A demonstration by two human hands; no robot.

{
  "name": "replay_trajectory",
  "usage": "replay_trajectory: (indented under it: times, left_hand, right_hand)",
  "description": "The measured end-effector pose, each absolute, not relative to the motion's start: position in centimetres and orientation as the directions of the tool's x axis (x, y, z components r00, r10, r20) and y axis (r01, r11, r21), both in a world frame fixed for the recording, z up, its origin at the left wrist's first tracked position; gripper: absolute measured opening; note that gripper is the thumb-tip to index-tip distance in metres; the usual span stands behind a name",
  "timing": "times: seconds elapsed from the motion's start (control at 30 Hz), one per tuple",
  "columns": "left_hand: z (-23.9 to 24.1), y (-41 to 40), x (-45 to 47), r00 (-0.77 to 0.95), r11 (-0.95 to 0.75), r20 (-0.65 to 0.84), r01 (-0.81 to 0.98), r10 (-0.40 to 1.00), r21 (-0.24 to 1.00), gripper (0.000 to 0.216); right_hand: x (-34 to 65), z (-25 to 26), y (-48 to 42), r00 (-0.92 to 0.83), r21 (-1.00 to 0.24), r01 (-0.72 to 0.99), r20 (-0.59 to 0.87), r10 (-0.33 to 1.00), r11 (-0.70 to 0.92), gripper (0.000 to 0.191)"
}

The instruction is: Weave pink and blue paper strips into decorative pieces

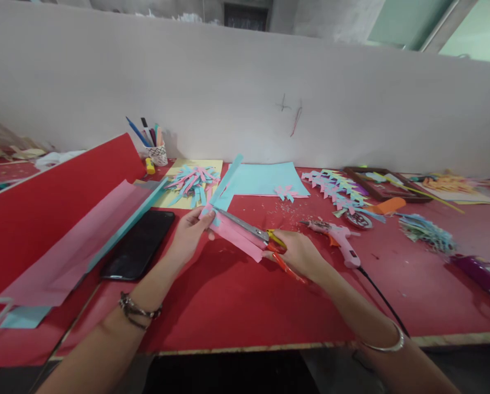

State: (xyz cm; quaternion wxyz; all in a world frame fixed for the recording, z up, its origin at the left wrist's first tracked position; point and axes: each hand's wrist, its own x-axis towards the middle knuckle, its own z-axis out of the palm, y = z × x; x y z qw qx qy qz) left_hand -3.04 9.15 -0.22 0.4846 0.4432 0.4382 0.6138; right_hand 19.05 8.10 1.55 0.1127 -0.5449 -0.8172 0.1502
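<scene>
My left hand (192, 229) is closed on layered paper strips, a pink strip (240, 242) slanting down to the right and a light blue strip (227, 179) rising from the fingers. In my right hand (296, 253) is a pair of scissors (245, 227) with yellow and orange handles. Their blades point left and lie along the paper, reaching close to the left thumb. How far the blades are apart I cannot tell. Behind the hands are a light blue sheet (265, 178) and a heap of pink and blue paper cuttings (193, 181) on a yellow sheet (166, 201).
A black phone (140, 246) lies left of my left arm, beside pink paper (76, 241) and a raised red board (64, 202). To the right are a pink glue gun (339, 238) with its cord, zigzag-cut strips (335, 186) and a brown tray (386, 185). A pen cup (158, 155) stands by the wall.
</scene>
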Motion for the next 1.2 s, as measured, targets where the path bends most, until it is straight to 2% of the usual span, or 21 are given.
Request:
replay_trajectory:
  times: [0.47,0.67,0.87,1.07,1.2]
  left_hand:
    - [-0.1,9.1,-2.8,-0.164,-0.118,0.083,-0.214,0.983,0.97,0.022]
    - [-0.5,9.5,-2.9,-0.25,-0.11,0.055,-0.213,0.967,0.971,0.02]
    - [-0.7,9.9,-3.3,-0.361,-0.08,-0.087,-0.424,0.929,0.902,0.019]
    - [-0.2,10.1,-3.2,-0.35,-0.001,-0.276,-0.621,0.895,0.783,0.011]
    - [0.3,10.1,-2.9,-0.341,0.041,-0.363,-0.677,0.867,0.734,0.02]
  right_hand:
    - [19.4,1.6,8.5,-0.391,-0.374,0.852,0.008,0.92,0.365,0.039]
    - [20.0,1.2,9.0,-0.322,-0.455,0.823,0.12,0.939,0.34,0.038]
    - [20.2,1.0,9.3,-0.178,-0.552,0.754,0.351,0.919,0.357,0.035]
    - [19.7,1.0,8.5,-0.285,-0.533,0.728,0.336,0.898,0.431,0.029]
    - [19.1,0.7,7.8,-0.376,-0.492,0.74,0.262,0.889,0.458,0.023]
